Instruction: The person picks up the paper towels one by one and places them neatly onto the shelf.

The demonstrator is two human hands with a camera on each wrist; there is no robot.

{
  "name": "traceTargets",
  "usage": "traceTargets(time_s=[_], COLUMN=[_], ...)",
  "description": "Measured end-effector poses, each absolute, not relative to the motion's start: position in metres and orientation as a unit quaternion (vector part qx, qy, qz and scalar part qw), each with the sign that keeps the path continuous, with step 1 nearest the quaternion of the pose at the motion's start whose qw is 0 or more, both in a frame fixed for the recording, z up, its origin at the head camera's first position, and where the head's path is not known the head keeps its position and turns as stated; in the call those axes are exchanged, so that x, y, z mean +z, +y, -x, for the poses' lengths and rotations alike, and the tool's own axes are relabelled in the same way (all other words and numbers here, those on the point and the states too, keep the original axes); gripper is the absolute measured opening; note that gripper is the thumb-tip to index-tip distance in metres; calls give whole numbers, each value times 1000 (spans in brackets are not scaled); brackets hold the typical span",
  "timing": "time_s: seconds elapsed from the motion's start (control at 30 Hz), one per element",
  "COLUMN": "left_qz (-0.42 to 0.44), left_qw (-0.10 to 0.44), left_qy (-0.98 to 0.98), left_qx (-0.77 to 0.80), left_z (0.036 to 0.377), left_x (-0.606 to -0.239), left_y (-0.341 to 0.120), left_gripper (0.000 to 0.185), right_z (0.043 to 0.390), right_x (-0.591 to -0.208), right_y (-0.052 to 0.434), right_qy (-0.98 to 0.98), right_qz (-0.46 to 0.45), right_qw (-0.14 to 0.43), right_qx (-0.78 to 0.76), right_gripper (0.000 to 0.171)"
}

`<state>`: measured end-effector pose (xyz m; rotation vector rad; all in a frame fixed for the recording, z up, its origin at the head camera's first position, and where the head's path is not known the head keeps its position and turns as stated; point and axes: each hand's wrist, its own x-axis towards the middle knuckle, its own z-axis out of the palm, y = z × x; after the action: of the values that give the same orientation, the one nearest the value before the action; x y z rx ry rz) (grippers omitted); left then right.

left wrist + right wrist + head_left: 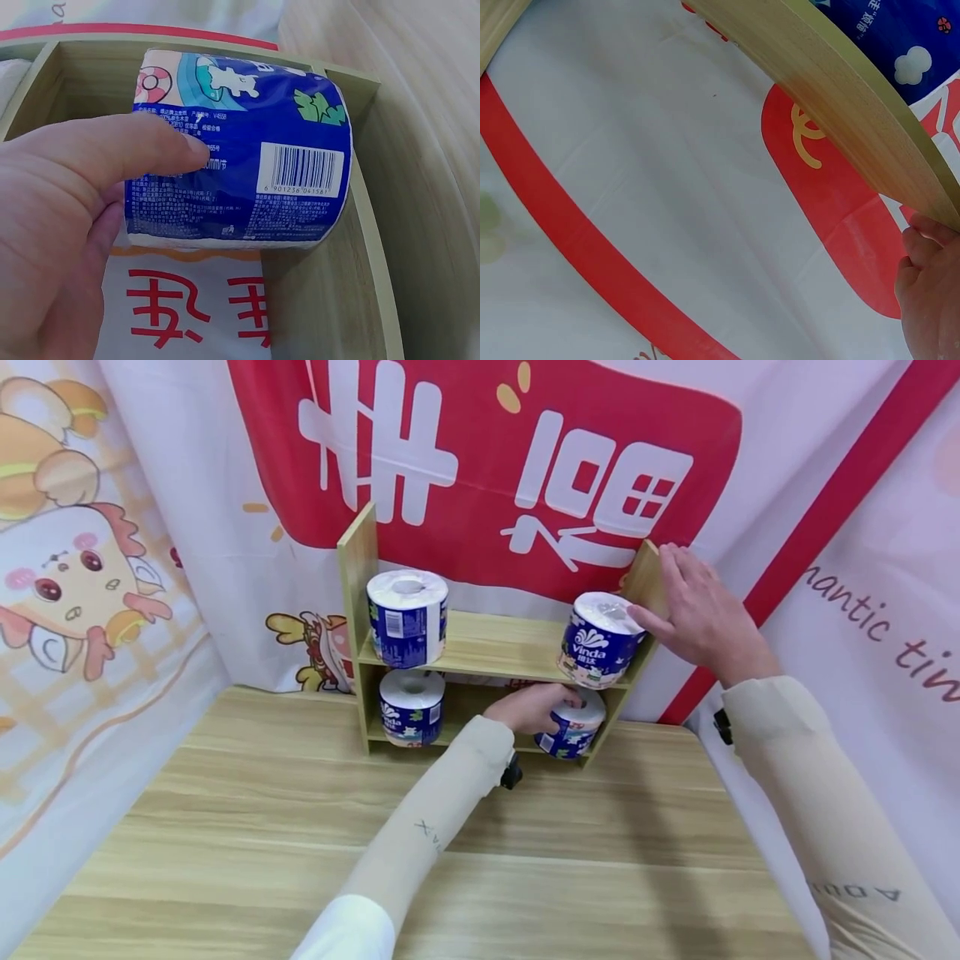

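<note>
My left hand [531, 708] grips a blue-wrapped toilet paper roll [581, 732] at the right end of the lower shelf. In the left wrist view, the thumb lies across the roll's printed side [247, 199], left of its barcode; the other fingers are mostly hidden. My right hand [705, 618] is at the top of the wooden rack's right side panel [645, 578], fingers extended. Its thumb reaches toward the upper right toilet paper roll [598, 647]; contact is unclear. The right wrist view shows fingertips [922, 236] at the panel's end.
Two more toilet paper rolls stand on the left, one on the upper shelf [407, 622] and one on the lower [411, 710]. The rack stands on a wood-grain table [480, 877], against a red and white printed cloth [480, 477]. Printed cloth also hangs at both sides.
</note>
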<state>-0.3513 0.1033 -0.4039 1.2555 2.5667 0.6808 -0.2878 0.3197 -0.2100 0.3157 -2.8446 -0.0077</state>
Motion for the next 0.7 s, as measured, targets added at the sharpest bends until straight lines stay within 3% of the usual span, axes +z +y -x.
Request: traceTargets(time_s=[0.3,0.7], left_qz=[-462,-495], left_qw=[60,22], left_qy=[864,855], left_qx=[192,150], left_z=[344,303], left_x=[-405,-380], left_y=[90,42], left_gripper=[60,71], right_z=[287,284], right_x=[-212,-208], right_y=[320,319], right_qy=[-985,-985], right_qz=[-104,-109], right_qw=[135,136], right_qx=[-2,-9], right_gripper=[106,106])
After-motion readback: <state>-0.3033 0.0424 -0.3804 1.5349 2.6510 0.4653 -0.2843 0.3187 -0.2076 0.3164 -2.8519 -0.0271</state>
